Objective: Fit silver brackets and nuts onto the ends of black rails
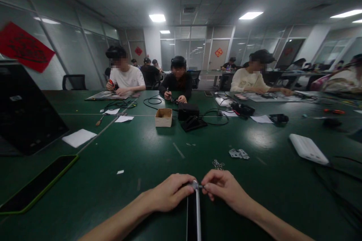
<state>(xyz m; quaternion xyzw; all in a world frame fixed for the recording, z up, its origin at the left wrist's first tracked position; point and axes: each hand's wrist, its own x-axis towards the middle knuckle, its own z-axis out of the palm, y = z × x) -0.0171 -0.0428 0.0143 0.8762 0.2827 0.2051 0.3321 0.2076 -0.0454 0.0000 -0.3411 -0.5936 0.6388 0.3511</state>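
A long metal bar (198, 214), pale on its right side and dark on its left, runs from the bottom edge up to my hands. My left hand (171, 194) is closed around the bar's far end, thumb and fingers pressed against it. From the right, my right hand (224, 188) pinches a small dark bolt-like piece (201, 186) that meets the side of that end; its exact kind is too small to tell. Just beyond my right hand lies a little heap of metal nuts or rings (217, 164). Flat silver plates with holes (239, 153) rest farther right.
A phone with a green edge (39, 184) and a laptop (25, 109) are at left. Ahead stand a small cardboard box (163, 118) and a black box (188, 111). A white power bank (308, 148) lies right, near cables. Several people sit across the green table (135, 143).
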